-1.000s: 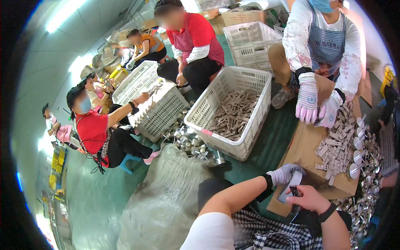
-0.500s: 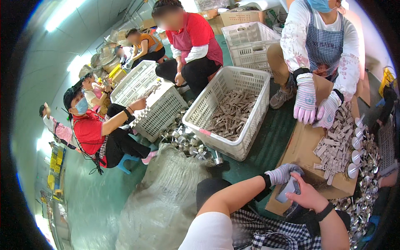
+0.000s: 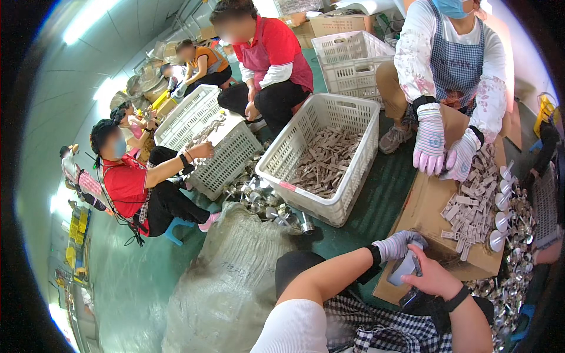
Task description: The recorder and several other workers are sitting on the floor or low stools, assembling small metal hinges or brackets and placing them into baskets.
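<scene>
Low in front of me, at the near edge of a cardboard box, my right hand is bare and closed around a phone with a pale grey face. My left hand, in a striped grey-white knit glove, curls around the far end of the same phone, its fingertips partly hidden. On the cardboard box just beyond lies a heap of flat grey clip-like parts. Beside them stand several metal discs with thin stems.
Across the box a co-worker's pink-striped gloves rest by the parts. A white crate full of similar parts stands ahead. Metal pieces and a plastic-wrapped sack lie left of me; more metal pieces are heaped right.
My hands and the phone stay almost in place. On the left, the seated co-worker in red has turned the head and shifted an outstretched hand along the crate.
</scene>
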Action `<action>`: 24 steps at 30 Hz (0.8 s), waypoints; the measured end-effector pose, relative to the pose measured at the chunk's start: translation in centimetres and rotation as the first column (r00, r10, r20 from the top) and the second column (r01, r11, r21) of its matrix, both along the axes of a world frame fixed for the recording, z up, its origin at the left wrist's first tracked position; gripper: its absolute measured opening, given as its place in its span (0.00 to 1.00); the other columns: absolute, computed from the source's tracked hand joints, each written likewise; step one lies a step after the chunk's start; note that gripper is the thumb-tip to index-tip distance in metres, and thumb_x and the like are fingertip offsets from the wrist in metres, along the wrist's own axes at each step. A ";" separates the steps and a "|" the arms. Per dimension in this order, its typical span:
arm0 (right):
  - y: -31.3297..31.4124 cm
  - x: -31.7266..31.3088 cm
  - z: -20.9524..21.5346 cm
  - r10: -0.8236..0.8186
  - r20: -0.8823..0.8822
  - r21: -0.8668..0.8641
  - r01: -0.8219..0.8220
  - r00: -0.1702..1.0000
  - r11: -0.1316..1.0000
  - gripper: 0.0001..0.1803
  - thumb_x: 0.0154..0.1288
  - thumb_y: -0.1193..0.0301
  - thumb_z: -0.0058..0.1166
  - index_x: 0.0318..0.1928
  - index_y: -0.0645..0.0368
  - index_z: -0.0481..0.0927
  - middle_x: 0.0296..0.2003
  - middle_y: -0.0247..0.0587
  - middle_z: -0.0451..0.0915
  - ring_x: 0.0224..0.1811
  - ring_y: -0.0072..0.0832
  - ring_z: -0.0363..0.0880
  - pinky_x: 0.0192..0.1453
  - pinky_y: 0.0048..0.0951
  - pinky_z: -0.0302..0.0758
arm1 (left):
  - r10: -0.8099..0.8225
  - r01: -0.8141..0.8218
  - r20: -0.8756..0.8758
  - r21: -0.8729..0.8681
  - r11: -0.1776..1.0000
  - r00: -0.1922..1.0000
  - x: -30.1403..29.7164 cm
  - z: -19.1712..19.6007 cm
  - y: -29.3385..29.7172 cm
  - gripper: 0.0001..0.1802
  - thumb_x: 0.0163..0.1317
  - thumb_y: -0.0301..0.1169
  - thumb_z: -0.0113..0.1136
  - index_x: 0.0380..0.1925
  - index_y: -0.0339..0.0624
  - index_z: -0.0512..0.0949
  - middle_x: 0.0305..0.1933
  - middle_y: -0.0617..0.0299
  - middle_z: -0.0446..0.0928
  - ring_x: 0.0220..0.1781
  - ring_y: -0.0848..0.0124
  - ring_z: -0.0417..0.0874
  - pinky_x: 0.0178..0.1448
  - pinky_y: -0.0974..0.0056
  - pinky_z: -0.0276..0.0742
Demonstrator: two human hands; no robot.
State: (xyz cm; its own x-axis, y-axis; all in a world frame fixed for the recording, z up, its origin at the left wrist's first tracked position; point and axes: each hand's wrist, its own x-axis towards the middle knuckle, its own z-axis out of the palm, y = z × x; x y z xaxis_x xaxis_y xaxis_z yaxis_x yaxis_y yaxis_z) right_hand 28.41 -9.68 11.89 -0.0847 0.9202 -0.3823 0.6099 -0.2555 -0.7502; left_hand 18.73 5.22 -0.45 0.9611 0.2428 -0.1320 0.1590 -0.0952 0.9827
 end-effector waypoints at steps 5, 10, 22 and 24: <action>0.0 -0.3 0.3 0.017 0.014 0.007 -0.017 1.000 1.000 0.46 0.57 0.57 0.61 0.68 0.60 0.50 0.48 0.67 0.75 0.51 0.56 0.76 0.56 0.43 0.72 | 0.006 -0.004 0.036 -0.064 0.998 0.999 -0.3 -0.7 0.0 0.26 0.49 0.13 0.57 0.51 0.39 0.76 0.47 0.61 0.80 0.50 0.74 0.76 0.58 0.65 0.72; -0.1 -0.1 0.2 0.020 0.023 0.029 -0.020 1.000 0.999 0.47 0.56 0.57 0.61 0.68 0.61 0.50 0.47 0.67 0.75 0.51 0.56 0.76 0.56 0.43 0.72 | -0.004 0.003 -0.014 -0.089 0.996 1.000 0.0 0.0 0.0 0.26 0.48 0.13 0.58 0.51 0.39 0.76 0.46 0.61 0.80 0.48 0.75 0.76 0.56 0.65 0.73; 0.0 -0.6 0.7 0.038 0.050 -0.015 -0.037 0.998 0.999 0.47 0.56 0.57 0.62 0.68 0.61 0.50 0.46 0.67 0.76 0.49 0.55 0.77 0.55 0.43 0.73 | 0.004 -0.004 0.000 -0.004 1.000 1.000 -0.4 -0.8 -0.1 0.28 0.47 0.14 0.58 0.52 0.40 0.76 0.46 0.60 0.80 0.48 0.75 0.76 0.57 0.64 0.72; 0.0 -0.9 0.9 0.038 0.066 -0.024 -0.036 0.997 0.999 0.47 0.56 0.59 0.63 0.69 0.59 0.49 0.46 0.65 0.77 0.50 0.54 0.77 0.56 0.42 0.72 | 0.001 -0.001 0.012 0.004 1.000 1.000 -0.7 -0.3 -0.1 0.28 0.47 0.14 0.59 0.52 0.40 0.76 0.46 0.60 0.80 0.48 0.74 0.76 0.57 0.65 0.72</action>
